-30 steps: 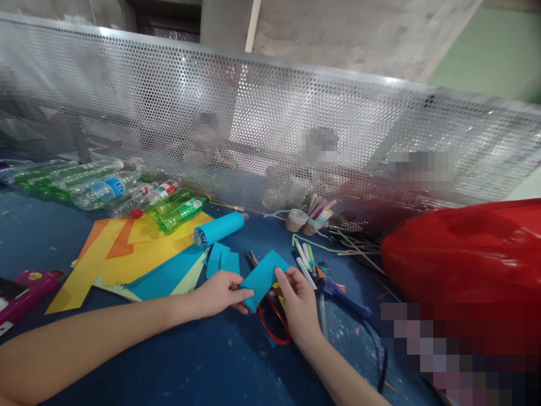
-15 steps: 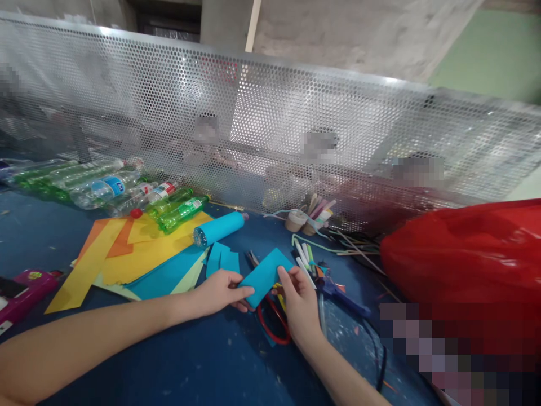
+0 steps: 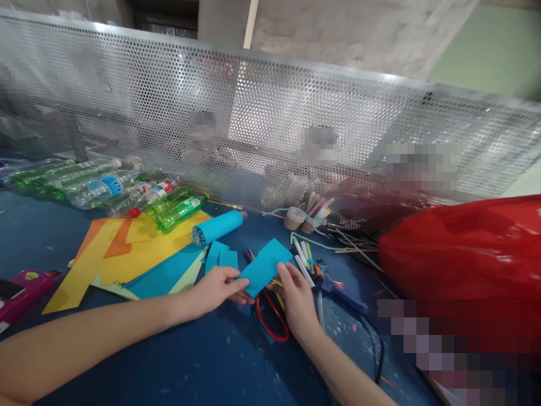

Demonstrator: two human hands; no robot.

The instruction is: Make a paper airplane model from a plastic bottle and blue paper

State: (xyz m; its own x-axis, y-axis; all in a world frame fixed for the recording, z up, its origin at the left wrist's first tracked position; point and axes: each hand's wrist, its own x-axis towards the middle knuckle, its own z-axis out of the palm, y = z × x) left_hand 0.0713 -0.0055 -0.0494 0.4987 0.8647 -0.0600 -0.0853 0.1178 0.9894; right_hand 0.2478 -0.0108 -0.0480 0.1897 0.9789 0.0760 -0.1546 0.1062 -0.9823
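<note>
A small rectangle of blue paper (image 3: 266, 265) is held in the air between my two hands, tilted up to the right. My left hand (image 3: 226, 287) pinches its lower left corner, thumb on top. My right hand (image 3: 296, 290) grips the right edge with thumb and fingers. Below the paper lie red-handled scissors (image 3: 270, 327), partly covered by it. Left of the paper rest a few cut blue paper pieces (image 3: 228, 258). Behind them lies a bottle wrapped in blue paper (image 3: 218, 227).
Yellow and orange sheets (image 3: 156, 256) are stacked at left, with several plastic bottles (image 3: 99, 186) behind. A blue glue gun (image 3: 344, 296) and white sticks (image 3: 302, 259) lie at right, near a red bag (image 3: 465, 248). A perforated metal screen (image 3: 262, 113) stands behind.
The blue paper has been turned slightly so more of its face shows, and its fold-like bend at the right corner has flattened. Both hands keep their hold on it.
</note>
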